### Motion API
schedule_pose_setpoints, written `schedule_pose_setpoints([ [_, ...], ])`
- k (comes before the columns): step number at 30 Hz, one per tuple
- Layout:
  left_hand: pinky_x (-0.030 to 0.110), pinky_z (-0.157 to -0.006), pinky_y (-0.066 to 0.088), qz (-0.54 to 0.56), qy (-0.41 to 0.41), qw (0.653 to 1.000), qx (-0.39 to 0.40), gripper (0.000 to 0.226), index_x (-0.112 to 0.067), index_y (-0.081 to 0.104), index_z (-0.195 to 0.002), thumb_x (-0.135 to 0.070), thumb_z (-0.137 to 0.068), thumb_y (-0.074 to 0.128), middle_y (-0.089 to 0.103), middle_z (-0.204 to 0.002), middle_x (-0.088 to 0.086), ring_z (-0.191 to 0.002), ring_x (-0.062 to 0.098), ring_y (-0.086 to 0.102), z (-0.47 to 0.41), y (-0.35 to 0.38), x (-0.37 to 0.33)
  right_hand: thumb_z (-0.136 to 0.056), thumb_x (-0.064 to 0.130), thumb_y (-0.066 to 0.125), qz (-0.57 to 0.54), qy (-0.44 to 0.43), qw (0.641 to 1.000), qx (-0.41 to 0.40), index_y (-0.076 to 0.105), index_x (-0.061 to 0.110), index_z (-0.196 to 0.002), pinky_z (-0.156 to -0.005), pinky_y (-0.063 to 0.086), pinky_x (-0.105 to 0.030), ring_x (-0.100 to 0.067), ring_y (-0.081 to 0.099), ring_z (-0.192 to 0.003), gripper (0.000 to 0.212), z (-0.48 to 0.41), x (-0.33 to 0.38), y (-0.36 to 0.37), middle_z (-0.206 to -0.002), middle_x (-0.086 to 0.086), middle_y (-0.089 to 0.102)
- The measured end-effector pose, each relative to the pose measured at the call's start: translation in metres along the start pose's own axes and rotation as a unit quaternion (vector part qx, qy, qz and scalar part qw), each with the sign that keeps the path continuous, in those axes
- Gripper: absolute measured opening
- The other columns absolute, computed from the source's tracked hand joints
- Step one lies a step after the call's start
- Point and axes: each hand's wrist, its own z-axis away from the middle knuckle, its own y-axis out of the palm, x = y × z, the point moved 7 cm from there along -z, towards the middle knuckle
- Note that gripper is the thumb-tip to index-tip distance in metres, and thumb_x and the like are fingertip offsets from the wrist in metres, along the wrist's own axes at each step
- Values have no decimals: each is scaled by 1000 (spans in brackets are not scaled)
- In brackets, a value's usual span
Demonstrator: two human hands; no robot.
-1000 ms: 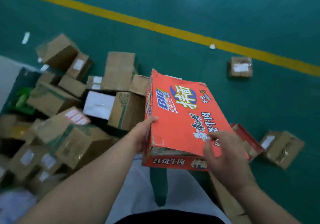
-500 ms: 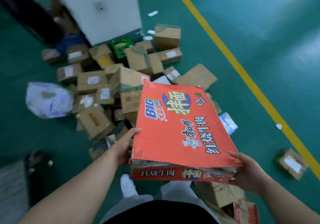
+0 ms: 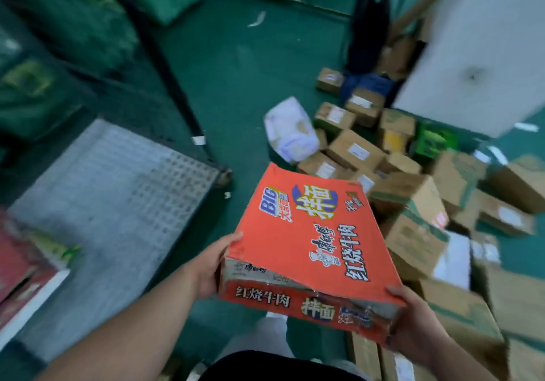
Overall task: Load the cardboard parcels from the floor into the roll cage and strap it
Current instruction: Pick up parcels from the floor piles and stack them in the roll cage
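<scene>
The held parcel (image 3: pixel 309 239) hangs above the middle of the floor (image 3: pixel 250 79), with the left hand (image 3: pixel 212 265) at its near left corner and the right hand (image 3: pixel 413 321) under its near right corner. To its left lies the roll cage base (image 3: pixel 112 203), with boxes (image 3: pixel 20 262) at the base's near left edge and a cage post (image 3: pixel 177 85) at its far right corner. To the right of and behind the held parcel a heap of parcels (image 3: pixel 413 203) lies on the floor, reaching back to a pillar (image 3: pixel 486 56), with a bagged parcel (image 3: pixel 290 131) at the heap's far left edge.

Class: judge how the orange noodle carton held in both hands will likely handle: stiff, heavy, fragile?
Probably light: the left hand and right hand hold the orange carton by its near corners only. Likely soft: its near edge looks crumpled and gaping. Flat and broad, it should not roll.
</scene>
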Motion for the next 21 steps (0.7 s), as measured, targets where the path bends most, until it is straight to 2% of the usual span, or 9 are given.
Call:
schedule_pose_setpoints([
  [3, 49, -91, 51, 54, -27, 998, -11, 77, -12, 66, -130, -71, -81, 63, 73, -122, 18, -108, 38, 70, 15, -44, 22, -87, 32, 58, 61, 18, 998, 30, 65, 6, -127, -108, 42, -63, -49, 65, -111, 48, -16, 16, 53, -124, -27, 69],
  [6, 56, -109, 33, 95, -38, 993, -65, 69, -15, 72, -114, -72, -76, 67, 75, -118, 15, -116, 37, 63, 30, -78, 52, -90, 27, 54, 123, 28, 989, 73, 69, 2, -118, -90, 53, -58, -47, 71, -90, 40, -28, 32, 104, -116, -29, 71],
  [9, 47, -110, 40, 203, -28, 971, -126, 51, -17, 70, -96, -62, -71, 73, 77, -109, 13, -103, 30, 67, 44, -97, 87, -89, 28, 55, 203, 34, 974, 94, 68, 7, -123, -89, 55, -59, -45, 74, -88, 42, -51, 41, 150, -115, -26, 73],
  [10, 44, -104, 45, 239, -23, 961, -136, 49, -17, 71, -96, -61, -74, 72, 77, -109, 13, -99, 30, 69, 47, -101, 97, -89, 27, 55, 225, 37, 969, 95, 66, 8, -127, -91, 54, -61, -46, 74, -91, 43, -60, 43, 163, -117, -25, 72],
  [12, 41, -94, 49, 305, -12, 938, -165, 48, -16, 71, -98, -58, -76, 71, 77, -108, 14, -95, 30, 69, 56, -108, 121, -92, 24, 53, 271, 51, 954, 115, 65, 7, -128, -81, 58, -59, -45, 74, -86, 41, -76, 42, 200, -115, -25, 73],
  [14, 40, -93, 47, 354, -6, 913, -201, 56, -16, 71, -102, -59, -65, 76, 77, -109, 13, -100, 31, 67, 68, -122, 144, -91, 24, 55, 319, 68, 934, 143, 66, 7, -125, -75, 61, -55, -42, 75, -81, 40, -81, 33, 239, -112, -23, 74],
  [17, 40, -88, 48, 423, 9, 874, -239, 67, -17, 71, -106, -60, -55, 81, 77, -112, 12, -104, 31, 66, 82, -151, 174, -81, 32, 65, 390, 67, 904, 162, 69, 12, -123, -83, 58, -50, -38, 73, -86, 46, -86, 15, 296, -115, -18, 75],
  [19, 39, -86, 49, 462, 36, 851, -247, 67, -17, 70, -107, -60, -57, 83, 76, -112, 13, -102, 32, 68, 91, -169, 181, -69, 40, 77, 420, 63, 890, 168, 69, 12, -126, -95, 50, -53, -38, 65, -92, 64, -97, 7, 333, -121, -19, 72],
  [21, 38, -84, 50, 505, 54, 826, -243, 59, -13, 71, -105, -58, -67, 79, 77, -107, 14, -96, 33, 69, 99, -186, 185, -64, 41, 82, 449, 71, 872, 182, 68, 9, -128, -94, 46, -52, -37, 58, -91, 73, -99, -7, 375, -125, -21, 70],
])
